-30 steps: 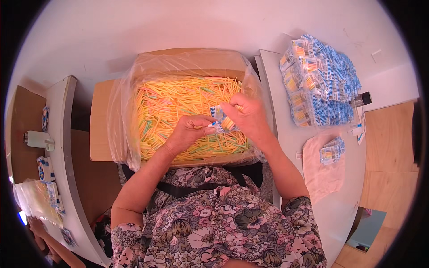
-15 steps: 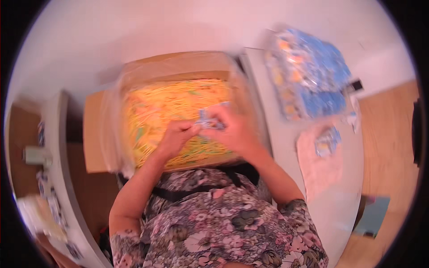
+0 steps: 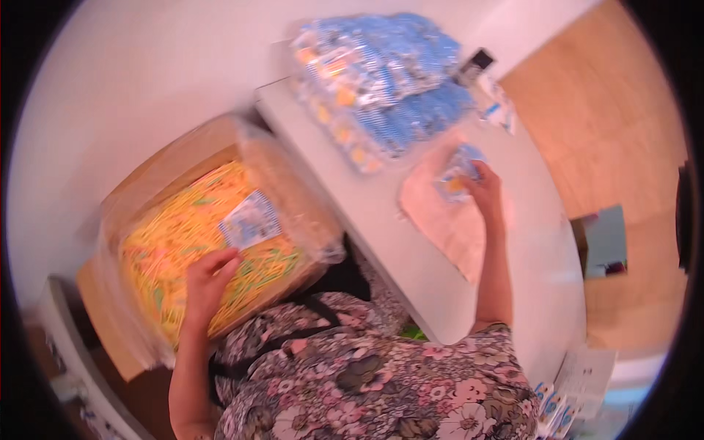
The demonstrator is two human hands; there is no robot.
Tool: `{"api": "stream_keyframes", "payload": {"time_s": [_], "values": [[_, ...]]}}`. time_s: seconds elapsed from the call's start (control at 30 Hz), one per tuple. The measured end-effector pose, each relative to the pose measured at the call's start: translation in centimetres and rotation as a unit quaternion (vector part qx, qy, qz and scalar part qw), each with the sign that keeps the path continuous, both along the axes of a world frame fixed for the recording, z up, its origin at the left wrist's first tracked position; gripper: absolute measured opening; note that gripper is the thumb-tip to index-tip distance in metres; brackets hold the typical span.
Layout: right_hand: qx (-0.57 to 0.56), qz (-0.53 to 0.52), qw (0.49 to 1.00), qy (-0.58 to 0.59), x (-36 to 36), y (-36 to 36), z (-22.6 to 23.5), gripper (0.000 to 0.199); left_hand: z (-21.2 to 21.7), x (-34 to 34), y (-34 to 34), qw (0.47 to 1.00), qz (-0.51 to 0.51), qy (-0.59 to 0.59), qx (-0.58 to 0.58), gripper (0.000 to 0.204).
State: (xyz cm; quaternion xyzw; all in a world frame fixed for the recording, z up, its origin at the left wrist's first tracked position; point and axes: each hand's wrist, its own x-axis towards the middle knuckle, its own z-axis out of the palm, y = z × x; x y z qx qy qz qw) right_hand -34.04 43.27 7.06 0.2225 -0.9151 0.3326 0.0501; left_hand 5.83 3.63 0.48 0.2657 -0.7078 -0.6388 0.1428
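Note:
My left hand (image 3: 209,282) is over the box, thumb and fingers pinched at the lower corner of a flat plastic bag (image 3: 251,221) with blue-and-white striped ends. Beneath lie masses of thin sticks (image 3: 194,213), mostly yellow and orange with some green, in a cardboard box (image 3: 158,176) lined with clear plastic. Over the table at the right, my right hand (image 3: 485,191) has its thumb and fingers at the edge of a small blue-and-clear packet (image 3: 456,174). That packet rests on a pink cloth (image 3: 444,227). Blur hides the exact grip.
A large heap of blue-and-white packets (image 3: 396,73) stands at the back of the white table (image 3: 352,194). Behind its right end are a small black object (image 3: 482,59) and white scraps (image 3: 500,114). A pale blue-green panel (image 3: 607,231) is beyond the table's right edge.
The view has turned rightward. My right hand has let go of the bag over the box and reached to the packet on the pink cloth. My left hand keeps the bag.

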Motion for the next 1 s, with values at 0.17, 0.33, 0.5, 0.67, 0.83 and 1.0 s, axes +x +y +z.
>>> {"api": "stream_keyframes", "payload": {"time_s": [0.17, 0.33, 0.5, 0.67, 0.83, 1.0], "values": [[0.192, -0.046, 0.928, 0.317, -1.8, 0.2, -2.2, 0.057, 1.2, -3.6, -1.1, 0.916, -0.028, 0.024, -0.399, 0.027], [0.129, -0.013, 0.935, 0.331, 2.6, -3.8, -2.7, 0.052, -0.8, -8.2, -2.0, 0.844, -0.037, -0.071, -0.53, 0.04], [0.13, 0.027, 0.926, 0.354, 5.7, -4.7, -1.7, 0.047, -2.1, -9.3, -2.5, 0.86, -0.018, -0.131, -0.492, 0.046], [0.031, 0.065, 0.949, 0.307, 7.6, -7.3, -0.8, 0.037, -3.4, -9.6, -4.1, 0.923, -0.011, -0.108, -0.37, 0.037], [-0.006, 0.133, 0.935, 0.327, 10.7, -11.0, 0.6, 0.031, -2.2, -9.4, -3.5, 0.908, 0.021, -0.097, -0.406, 0.029], [-0.059, 0.298, 0.899, 0.314, 15.0, -15.9, 0.2, 0.028, -2.5, -8.4, -3.7, 0.933, 0.037, -0.035, -0.356, 0.022]]}}
